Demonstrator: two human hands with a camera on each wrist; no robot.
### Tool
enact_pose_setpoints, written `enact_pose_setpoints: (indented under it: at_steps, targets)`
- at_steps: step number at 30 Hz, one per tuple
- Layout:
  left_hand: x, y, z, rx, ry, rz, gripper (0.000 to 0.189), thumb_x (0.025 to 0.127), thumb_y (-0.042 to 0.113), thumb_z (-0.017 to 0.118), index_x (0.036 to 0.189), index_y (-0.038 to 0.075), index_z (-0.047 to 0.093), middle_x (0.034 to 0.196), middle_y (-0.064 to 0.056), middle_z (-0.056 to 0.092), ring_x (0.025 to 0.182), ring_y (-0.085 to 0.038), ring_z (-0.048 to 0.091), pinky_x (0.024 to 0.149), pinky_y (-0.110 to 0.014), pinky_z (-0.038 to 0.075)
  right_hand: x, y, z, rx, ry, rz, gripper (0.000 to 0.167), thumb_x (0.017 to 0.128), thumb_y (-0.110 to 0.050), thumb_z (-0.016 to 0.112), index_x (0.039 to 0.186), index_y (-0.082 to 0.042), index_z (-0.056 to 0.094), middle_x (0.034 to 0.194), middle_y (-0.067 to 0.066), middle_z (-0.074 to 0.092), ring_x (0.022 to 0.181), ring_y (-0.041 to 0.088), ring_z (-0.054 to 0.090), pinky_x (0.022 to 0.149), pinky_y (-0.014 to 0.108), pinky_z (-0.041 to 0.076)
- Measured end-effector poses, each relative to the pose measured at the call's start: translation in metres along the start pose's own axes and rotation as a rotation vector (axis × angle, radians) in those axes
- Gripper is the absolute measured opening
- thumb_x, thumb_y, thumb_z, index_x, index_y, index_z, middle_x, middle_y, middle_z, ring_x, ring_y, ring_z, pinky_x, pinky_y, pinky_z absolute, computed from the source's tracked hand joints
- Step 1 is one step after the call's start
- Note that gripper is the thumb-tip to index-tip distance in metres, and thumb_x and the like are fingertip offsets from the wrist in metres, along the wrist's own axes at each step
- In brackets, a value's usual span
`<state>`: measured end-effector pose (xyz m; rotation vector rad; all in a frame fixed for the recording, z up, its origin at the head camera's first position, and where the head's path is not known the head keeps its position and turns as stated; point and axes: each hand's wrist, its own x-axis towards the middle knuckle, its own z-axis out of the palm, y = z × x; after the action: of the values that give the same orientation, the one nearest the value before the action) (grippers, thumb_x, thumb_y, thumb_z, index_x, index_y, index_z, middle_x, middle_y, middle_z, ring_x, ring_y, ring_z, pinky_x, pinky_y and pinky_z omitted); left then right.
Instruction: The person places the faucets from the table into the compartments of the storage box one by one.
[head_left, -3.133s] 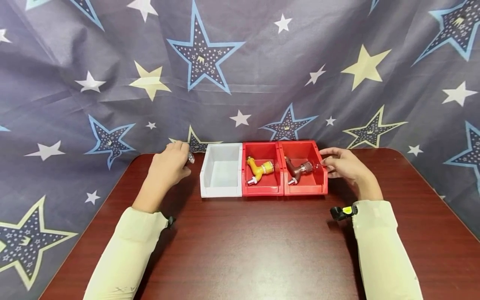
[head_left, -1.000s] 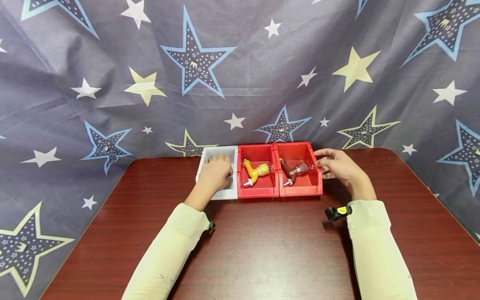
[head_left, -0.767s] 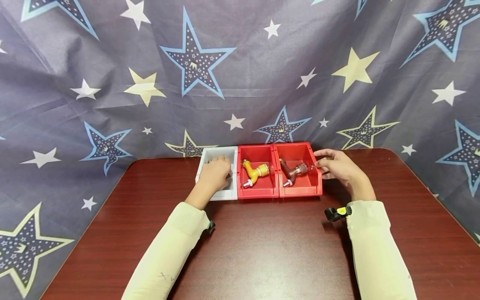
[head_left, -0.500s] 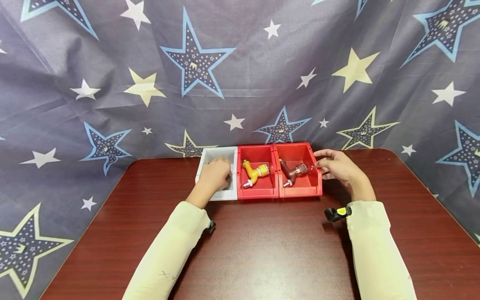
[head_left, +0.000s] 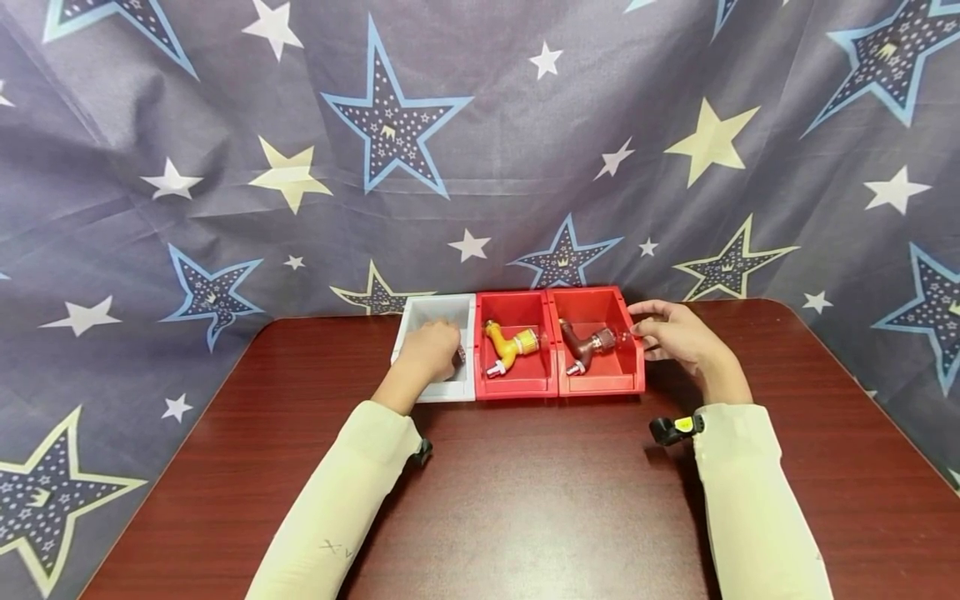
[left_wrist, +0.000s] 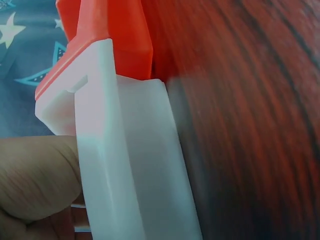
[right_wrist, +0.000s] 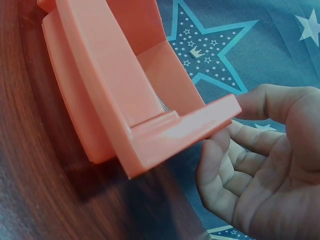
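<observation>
My left hand [head_left: 431, 350] reaches down into the white bin [head_left: 443, 392], its fingers curled round what seems to be a tap [head_left: 461, 355]. Only a small shiny end of that thing shows beside the fingers; the hand hides the rest. In the left wrist view, part of the hand [left_wrist: 37, 180] shows behind the white bin's wall. My right hand [head_left: 684, 337] grips the side wall of the right-hand red bin [head_left: 600, 383], thumb and bent fingers at its rim. A brown tap [head_left: 587, 343] lies inside that bin. The middle red bin [head_left: 517, 387] holds a yellow tap [head_left: 512, 346].
The three bins stand side by side at the back of a dark red wooden table [head_left: 510, 500]. Behind them hangs a grey-blue curtain [head_left: 510, 150] printed with stars. Small black cameras are strapped at both wrists.
The left hand has moved right from beside the white bin into it, carrying the shiny-ended thing, and has since sunk slightly lower. The right hand keeps its place at the red bin.
</observation>
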<state>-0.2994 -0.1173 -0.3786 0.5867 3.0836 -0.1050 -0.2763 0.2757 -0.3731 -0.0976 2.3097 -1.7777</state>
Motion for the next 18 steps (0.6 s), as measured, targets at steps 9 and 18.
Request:
enact_pose_setpoints:
  at_steps: [9,18]
  targets:
    - [-0.005,-0.001,-0.007,-0.031,0.026,0.016,0.026,0.082,0.012,0.072,0.107,0.003,0.068,0.112,-0.016,0.065,0.106,-0.038,0.062,0.087,-0.055,0.056,-0.001,-0.001,-0.002,-0.002,0.007,0.003,0.049,0.099,-0.005,0.053,0.146,0.006,0.042,0.094,0.005,0.067,0.075,0.014,0.066,0.072,0.035,0.061]
    - [-0.013,-0.001,-0.01,0.064,0.136,0.043,0.032,0.086,0.017,0.07,0.113,0.001,0.068,0.113,-0.015,0.064,0.108,-0.038,0.06,0.087,-0.053,0.055,0.001,0.001,-0.002,-0.013,0.01,0.008,0.048,0.099,-0.005,0.052,0.145,0.005,0.043,0.096,0.009,0.067,0.075,0.014,0.065,0.075,0.038,0.061]
